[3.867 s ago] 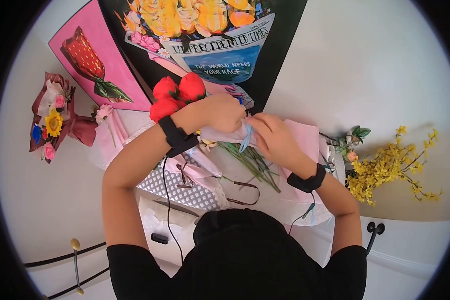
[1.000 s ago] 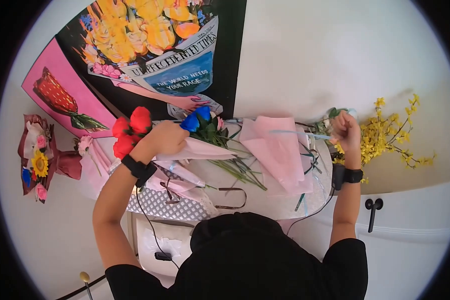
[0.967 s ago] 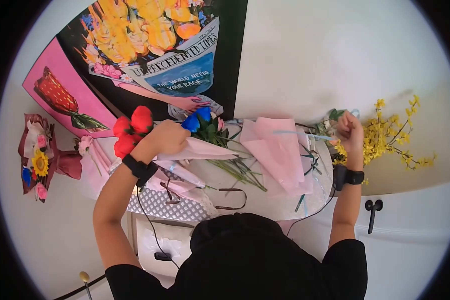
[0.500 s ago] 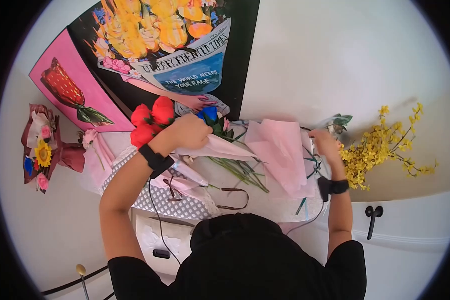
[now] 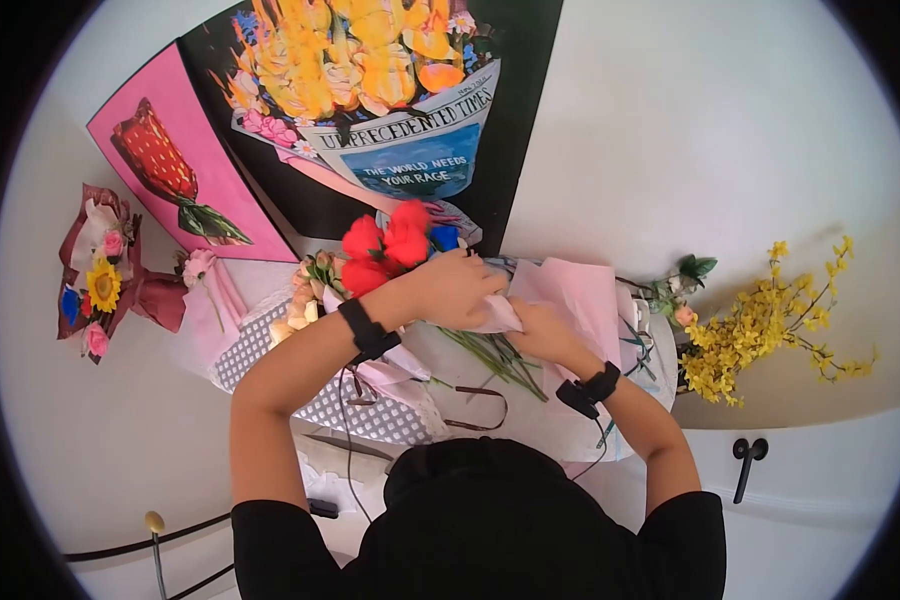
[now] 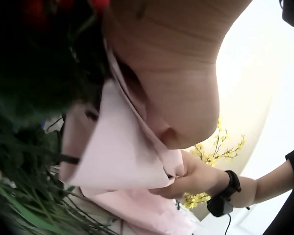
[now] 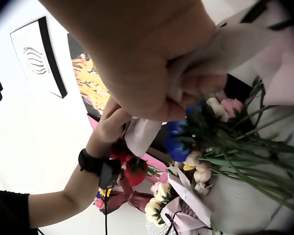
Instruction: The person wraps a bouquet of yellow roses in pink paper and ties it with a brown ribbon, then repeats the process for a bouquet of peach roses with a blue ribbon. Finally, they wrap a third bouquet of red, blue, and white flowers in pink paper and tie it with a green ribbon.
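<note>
The person's left hand [image 5: 457, 290] is wrapped over the upper part of a bouquet lying across the counter [image 5: 560, 425], its fingers curled round the pale pink wrapping paper [image 5: 570, 300] that encloses the flowers. Red roses [image 5: 385, 245] and a blue rose [image 5: 444, 237] stick out past that hand towards the wall. The right hand [image 5: 542, 332] sits just beside the left, lower on the bundle; in the right wrist view its fingers [image 7: 186, 90] are clenched on a fold of the pink paper, pinching it against the bunch. The green stems [image 5: 505, 360] fan out below both hands onto the counter. In the left wrist view the pink paper [image 6: 117, 156] forms a cone running from under the left palm to the right hand [image 6: 186, 181].

A brown ribbon [image 5: 475, 392] loops on the counter near the stems, next to a dotted white wrap [image 5: 300, 385]. Yellow forsythia sprays [image 5: 770, 320] lie at the right end of the counter, well apart from the hands, with a small peach rose [image 5: 682, 315] beside them. A finished bouquet with a sunflower [image 5: 105, 280] hangs at the left. Against the wall lean a pink strawberry-rose painting [image 5: 170, 170] and a poster of yellow flowers in newspaper [image 5: 390, 100].
</note>
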Tool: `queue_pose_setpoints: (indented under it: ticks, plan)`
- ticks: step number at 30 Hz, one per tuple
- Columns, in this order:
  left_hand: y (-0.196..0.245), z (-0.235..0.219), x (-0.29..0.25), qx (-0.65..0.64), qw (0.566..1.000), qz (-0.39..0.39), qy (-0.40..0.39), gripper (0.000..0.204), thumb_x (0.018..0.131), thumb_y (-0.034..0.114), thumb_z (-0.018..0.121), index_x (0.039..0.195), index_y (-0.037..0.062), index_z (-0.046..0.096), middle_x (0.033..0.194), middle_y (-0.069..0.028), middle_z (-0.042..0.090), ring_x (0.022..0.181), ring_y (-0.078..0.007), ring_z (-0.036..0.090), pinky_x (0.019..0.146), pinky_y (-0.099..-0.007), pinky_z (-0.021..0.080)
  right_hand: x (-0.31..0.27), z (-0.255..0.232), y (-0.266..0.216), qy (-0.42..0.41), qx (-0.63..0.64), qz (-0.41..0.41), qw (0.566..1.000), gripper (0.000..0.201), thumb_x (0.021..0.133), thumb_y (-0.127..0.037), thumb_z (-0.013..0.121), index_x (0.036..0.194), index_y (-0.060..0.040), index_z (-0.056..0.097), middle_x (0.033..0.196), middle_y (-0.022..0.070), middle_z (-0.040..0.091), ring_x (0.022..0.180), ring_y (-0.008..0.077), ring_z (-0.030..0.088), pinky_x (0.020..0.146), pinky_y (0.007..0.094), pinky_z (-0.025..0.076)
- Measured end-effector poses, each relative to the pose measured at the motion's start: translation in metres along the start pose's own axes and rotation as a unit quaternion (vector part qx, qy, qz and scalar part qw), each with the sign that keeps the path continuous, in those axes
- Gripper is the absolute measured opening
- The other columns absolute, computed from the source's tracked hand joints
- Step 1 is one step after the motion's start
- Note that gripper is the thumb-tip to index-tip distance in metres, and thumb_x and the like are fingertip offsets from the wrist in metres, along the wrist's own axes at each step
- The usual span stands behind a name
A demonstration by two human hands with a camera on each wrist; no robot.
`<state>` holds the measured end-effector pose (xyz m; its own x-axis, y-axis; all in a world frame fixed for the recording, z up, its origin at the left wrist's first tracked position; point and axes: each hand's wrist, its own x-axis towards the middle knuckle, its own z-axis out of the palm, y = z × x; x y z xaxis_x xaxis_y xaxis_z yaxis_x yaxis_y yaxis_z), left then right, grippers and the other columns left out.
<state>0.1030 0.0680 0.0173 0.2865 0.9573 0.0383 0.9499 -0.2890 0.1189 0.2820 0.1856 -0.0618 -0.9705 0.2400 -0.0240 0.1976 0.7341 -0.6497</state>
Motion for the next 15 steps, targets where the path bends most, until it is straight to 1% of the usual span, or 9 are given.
queue_pose_setpoints:
  ticks: [1,3,4,5,7,9,11,14,15]
  plan:
    - [-0.002,0.001,-0.008,-0.018,0.996,0.041,0.082,0.053,0.072,0.034,0.058,0.117,0.0078,0.049,0.100,-0.0176,0.059,0.092,-0.0283,0.058,0.085,-0.0428,0.041,-0.001,0.002,0.011,-0.002,-0.002,-0.004,1.000,0.053,0.071,-0.010,0.059,0.121,-0.0047,0.044,0.085,0.0211,0.060,0.079,0.0335,0.060,0.070,0.0398,0.046]
    - [-0.004,0.000,-0.028,0.039,0.993,0.048,0.102,0.059,0.074,0.033,0.058,0.126,0.0097,0.041,0.107,-0.0158,0.056,0.097,-0.0264,0.055,0.090,-0.0428,0.036,-0.007,0.007,0.027,0.019,0.064,-0.058,0.996,0.048,0.071,-0.007,0.056,0.119,-0.0047,0.047,0.086,0.0208,0.061,0.079,0.0331,0.061,0.070,0.0378,0.046]
    - [-0.004,-0.001,-0.035,0.096,0.986,0.061,0.119,0.067,0.076,0.032,0.057,0.135,0.0116,0.032,0.113,-0.0140,0.052,0.103,-0.0245,0.051,0.096,-0.0427,0.031,-0.009,0.005,0.020,0.018,0.065,-0.060,0.996,0.048,0.071,-0.007,0.056,0.119,-0.0047,0.047,0.086,0.0208,0.061,0.079,0.0331,0.061,0.070,0.0378,0.046]
    - [-0.004,0.001,-0.038,0.096,0.987,0.059,0.117,0.067,0.076,0.032,0.057,0.135,0.0116,0.032,0.113,-0.0140,0.052,0.103,-0.0245,0.051,0.096,-0.0427,0.031,-0.013,-0.001,0.009,0.007,0.095,-0.051,0.994,0.045,0.071,-0.008,0.055,0.116,-0.0044,0.049,0.086,0.0218,0.060,0.077,0.0351,0.060,0.069,0.0388,0.046]
    - [-0.004,0.014,-0.042,0.308,0.942,0.041,0.128,0.071,0.071,0.022,0.061,0.136,0.0108,0.032,0.109,-0.0118,0.054,0.094,-0.0250,0.053,0.095,-0.0427,0.032,-0.018,-0.003,-0.002,-0.009,0.124,-0.039,0.991,0.042,0.072,-0.008,0.054,0.113,-0.0042,0.050,0.085,0.0228,0.060,0.076,0.0372,0.060,0.069,0.0397,0.047]
    - [-0.013,0.024,-0.039,0.308,0.942,0.034,0.131,0.068,0.073,0.018,0.057,0.136,0.0105,0.032,0.109,-0.0114,0.054,0.092,-0.0227,0.052,0.093,-0.0415,0.032,-0.019,0.000,-0.008,-0.051,0.134,0.032,0.989,0.046,0.071,-0.005,0.053,0.118,-0.0042,0.049,0.089,0.0191,0.062,0.079,0.0319,0.061,0.071,0.0365,0.046]
    - [-0.018,0.025,-0.036,0.307,0.942,0.024,0.135,0.064,0.075,0.013,0.052,0.136,0.0103,0.032,0.108,-0.0110,0.054,0.090,-0.0204,0.052,0.091,-0.0404,0.033,-0.020,0.003,-0.006,-0.026,0.128,0.018,0.991,0.047,0.071,-0.006,0.053,0.118,-0.0047,0.048,0.088,0.0196,0.062,0.079,0.0328,0.061,0.070,0.0369,0.047]
    - [-0.022,0.026,-0.026,0.230,0.970,-0.002,0.082,0.061,0.077,0.008,0.046,0.137,0.0079,0.030,0.105,-0.0088,0.054,0.085,-0.0177,0.051,0.085,-0.0386,0.034,-0.025,-0.008,-0.015,0.006,0.105,-0.009,0.994,0.046,0.071,-0.007,0.053,0.117,-0.0046,0.047,0.085,0.0219,0.061,0.076,0.0365,0.060,0.068,0.0395,0.046]
    - [-0.023,0.026,-0.022,0.214,0.967,0.014,0.141,0.062,0.078,0.009,0.047,0.137,0.0077,0.030,0.095,-0.0068,0.055,0.083,-0.0170,0.052,0.082,-0.0368,0.034,-0.027,-0.014,-0.019,0.016,0.087,-0.020,0.996,0.045,0.071,-0.007,0.052,0.116,-0.0038,0.047,0.082,0.0237,0.060,0.074,0.0394,0.058,0.067,0.0418,0.046]
